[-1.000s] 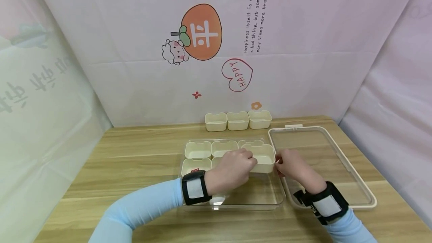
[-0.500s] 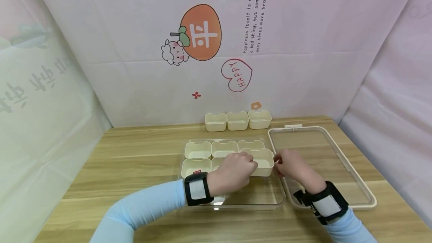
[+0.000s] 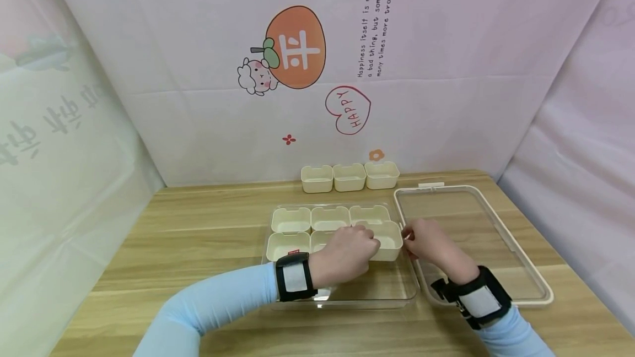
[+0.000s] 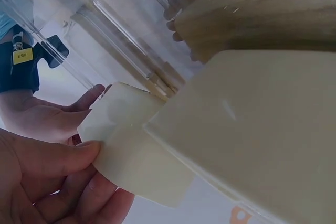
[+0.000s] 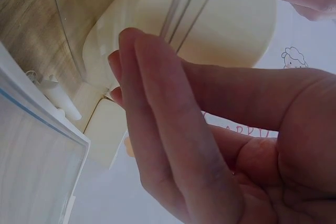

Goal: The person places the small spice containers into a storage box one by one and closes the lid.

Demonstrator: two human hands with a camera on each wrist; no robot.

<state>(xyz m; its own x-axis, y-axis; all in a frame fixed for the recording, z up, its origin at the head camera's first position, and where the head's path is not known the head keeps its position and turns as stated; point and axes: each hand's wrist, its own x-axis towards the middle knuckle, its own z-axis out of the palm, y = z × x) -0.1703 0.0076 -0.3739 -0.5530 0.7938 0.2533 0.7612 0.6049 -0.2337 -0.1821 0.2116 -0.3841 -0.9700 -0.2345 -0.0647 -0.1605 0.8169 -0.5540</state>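
My left hand (image 3: 347,255) grips the rim of a small cream storage bin (image 3: 388,242), thumb on one side of its wall and fingers on the other in the left wrist view. That bin sits low over the front right of a clear plastic box (image 3: 342,304). My right hand (image 3: 430,247) pinches the box's right wall; in the right wrist view thumb and fingertips meet at the clear edge. Inside the box, several cream bins (image 3: 291,219) stand in rows, one front bin partly hidden by my left hand. A red label (image 3: 294,252) shows in the front left bin (image 3: 278,247).
Three matching cream bins (image 3: 349,178) stand in a row at the table's back edge, against the printed cloth (image 3: 198,125). A clear lid with a white frame (image 3: 533,285) lies right of the box, partly under my right forearm. Wooden tabletop (image 3: 163,247) extends to the left.
The bin in my left hand has come down and slightly toward me, revealing more of the bin behind it. My left hand followed it; my right hand has stayed at the box wall.
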